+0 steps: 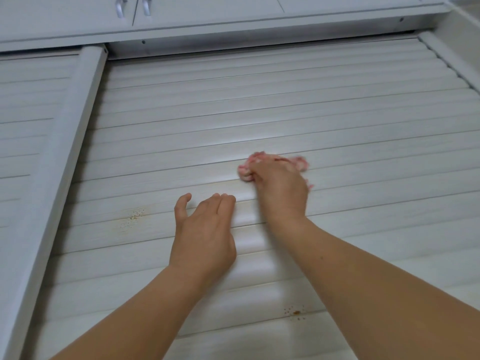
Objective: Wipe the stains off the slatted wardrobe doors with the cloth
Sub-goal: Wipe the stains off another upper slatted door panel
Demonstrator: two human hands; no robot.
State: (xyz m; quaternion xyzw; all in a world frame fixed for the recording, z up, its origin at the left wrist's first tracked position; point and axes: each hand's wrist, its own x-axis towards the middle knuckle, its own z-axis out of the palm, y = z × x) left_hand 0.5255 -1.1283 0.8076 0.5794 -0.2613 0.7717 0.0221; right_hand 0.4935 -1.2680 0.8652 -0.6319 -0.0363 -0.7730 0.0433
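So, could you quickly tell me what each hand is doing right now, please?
Left hand: open, fingers straight, resting on the slatted door, holding nothing.
Right hand: closed around the bunched pink cloth, pressing it to the door.

The right hand (279, 187) grips a bunched pink cloth (298, 162) against the white slatted door (233, 113); the left hand (205, 229) rests flat just beside it. Brown speckled stains (two patches) (133, 216) sit lower down.
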